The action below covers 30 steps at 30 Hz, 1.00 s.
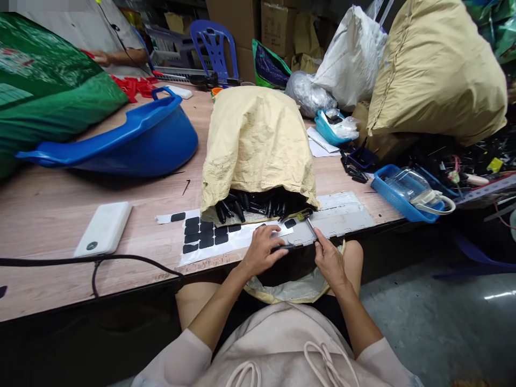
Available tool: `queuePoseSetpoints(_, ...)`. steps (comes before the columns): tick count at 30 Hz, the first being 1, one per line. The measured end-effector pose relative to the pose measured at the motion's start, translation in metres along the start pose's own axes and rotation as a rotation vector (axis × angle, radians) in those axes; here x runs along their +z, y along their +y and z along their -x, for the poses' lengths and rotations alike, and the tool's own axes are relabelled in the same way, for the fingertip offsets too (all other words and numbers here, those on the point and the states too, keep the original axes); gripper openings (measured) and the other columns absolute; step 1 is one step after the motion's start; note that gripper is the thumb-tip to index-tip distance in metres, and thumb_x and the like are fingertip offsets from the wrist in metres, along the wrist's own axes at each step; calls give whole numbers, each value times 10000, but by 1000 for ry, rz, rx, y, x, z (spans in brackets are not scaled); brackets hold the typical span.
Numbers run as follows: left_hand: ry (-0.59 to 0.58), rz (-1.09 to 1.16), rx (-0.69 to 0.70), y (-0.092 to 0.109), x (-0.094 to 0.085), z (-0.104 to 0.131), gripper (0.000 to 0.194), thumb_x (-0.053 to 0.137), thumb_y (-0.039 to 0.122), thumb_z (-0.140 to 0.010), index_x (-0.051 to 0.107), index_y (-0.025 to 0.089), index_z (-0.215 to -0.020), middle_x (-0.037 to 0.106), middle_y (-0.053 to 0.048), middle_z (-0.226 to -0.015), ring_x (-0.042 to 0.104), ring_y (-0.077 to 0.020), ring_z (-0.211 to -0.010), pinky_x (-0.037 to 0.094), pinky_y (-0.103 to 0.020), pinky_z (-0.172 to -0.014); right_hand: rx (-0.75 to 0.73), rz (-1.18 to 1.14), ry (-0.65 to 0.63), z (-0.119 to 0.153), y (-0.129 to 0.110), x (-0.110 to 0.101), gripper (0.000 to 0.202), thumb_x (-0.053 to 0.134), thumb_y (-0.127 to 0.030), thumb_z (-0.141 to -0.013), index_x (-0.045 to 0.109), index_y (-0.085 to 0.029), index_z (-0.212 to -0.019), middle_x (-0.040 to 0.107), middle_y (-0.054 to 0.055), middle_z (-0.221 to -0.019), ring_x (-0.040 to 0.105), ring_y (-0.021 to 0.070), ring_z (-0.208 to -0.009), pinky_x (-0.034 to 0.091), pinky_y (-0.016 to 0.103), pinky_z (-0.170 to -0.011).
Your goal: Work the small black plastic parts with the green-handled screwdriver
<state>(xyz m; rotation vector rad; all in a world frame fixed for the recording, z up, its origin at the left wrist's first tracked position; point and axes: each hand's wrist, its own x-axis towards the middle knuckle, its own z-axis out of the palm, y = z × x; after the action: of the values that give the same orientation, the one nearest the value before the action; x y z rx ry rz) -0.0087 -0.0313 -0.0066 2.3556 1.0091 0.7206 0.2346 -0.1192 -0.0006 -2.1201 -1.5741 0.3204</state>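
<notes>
My right hand (328, 258) is closed around the silver handle of a slim tool (311, 227) with a yellowish head, which I cannot name more exactly. The head rests by the mouth of a yellow-beige sack (262, 145) lying on the table. Inside the sack's mouth are several slender black plastic pieces (242, 207). My left hand (264, 250) is at the table edge, fingers curled, with a small dark piece (285, 246) between thumb and fingers. Under the hands lies a white sheet (242, 236) with rounded black stickers (206, 238) on its left part.
A second open sack (282, 293) sits between the legs, below the table edge. On the table are a white power bank (104, 228) with a black cable, a blue scoop-shaped basin (161, 140) and a blue tray (397, 193). A person's hand (102, 58) shows at the far left.
</notes>
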Motion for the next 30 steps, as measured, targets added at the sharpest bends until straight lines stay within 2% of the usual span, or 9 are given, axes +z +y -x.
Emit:
queuePoseSetpoints(2, -38, -56, 74, 13, 8, 15, 154, 741, 405, -914, 785, 271, -976, 541, -91, -1526, 477, -340, -1386, 392, -534, -1141, 0, 3, 0, 1, -1, 1, 534, 454, -232, -1006, 579, -275, -1523, 777, 87, -1187, 729, 245, -1109, 577, 337, -965)
queuePoseSetpoints(5, -23, -171, 41, 29, 29, 35, 110, 731, 344, -913, 771, 251, -953, 394, -80, -1677, 350, -391, -1523, 343, -602, -1203, 3, 4, -6, 2, -3, 0, 538, 439, -227, -1012, 567, -270, -1533, 770, 92, -1210, 722, 252, -1127, 574, 354, -976)
queuePoseSetpoints(10, 54, -284, -61, 40, 68, 55, 99, 706, 293, -915, 769, 257, -982, 414, -82, -1677, 342, -408, -1549, 319, -627, -1227, 16, 14, -18, 2, -4, -1, 540, 432, -228, -1014, 561, -273, -1536, 761, 102, -1226, 725, 261, -1111, 583, 367, -957)
queuePoseSetpoints(13, 59, -274, -79, 46, 70, 54, 301, 757, 385, -884, 744, 295, -1170, 434, -100, -1661, 368, -429, -1528, 341, -633, -1205, 8, 4, 3, 2, -4, 0, 537, 434, -228, -1012, 568, -277, -1530, 765, 93, -1209, 721, 256, -1126, 579, 361, -973)
queuePoseSetpoints(15, 95, -229, -93, 48, 58, 47, 387, 759, 462, -875, 718, 302, -1225, 497, -111, -1609, 426, -439, -1476, 390, -620, -1163, 1, -5, 23, 3, -3, 1, 533, 436, -235, -1014, 574, -289, -1526, 768, 82, -1198, 719, 249, -1132, 580, 348, -971)
queuePoseSetpoints(18, 261, -164, -207, 41, 24, 26, 316, 657, 475, -942, 707, 248, -1156, 671, -155, -1373, 586, -407, -1275, 462, -583, -1060, 12, 3, 18, 3, -4, 1, 532, 441, -239, -1013, 578, -285, -1525, 763, 87, -1214, 723, 253, -1112, 583, 341, -950)
queuePoseSetpoints(22, 486, -199, -604, 10, -31, -11, 276, 557, 441, -965, 685, 209, -1043, 725, -146, -1036, 649, -366, -1052, 481, -527, -955, 39, 19, 1, 3, -6, 0, 535, 460, -226, -1004, 581, -285, -1522, 758, 84, -1236, 729, 246, -1085, 583, 334, -937)
queuePoseSetpoints(26, 425, -187, -928, -19, -67, -39, 233, 636, 464, -889, 694, 241, -916, 739, -119, -896, 683, -358, -925, 501, -464, -809, 48, 20, -1, 2, -8, 0, 533, 454, -219, -1004, 587, -279, -1517, 762, 85, -1233, 724, 253, -1106, 580, 340, -950)
queuePoseSetpoints(30, 352, -234, -1065, -28, -75, -48, 264, 718, 503, -822, 700, 241, -860, 749, -138, -871, 707, -383, -925, 501, -466, -783, 49, 28, -11, 2, -9, -1, 535, 454, -211, -1004, 586, -274, -1519, 757, 96, -1242, 724, 259, -1109, 579, 344, -954)
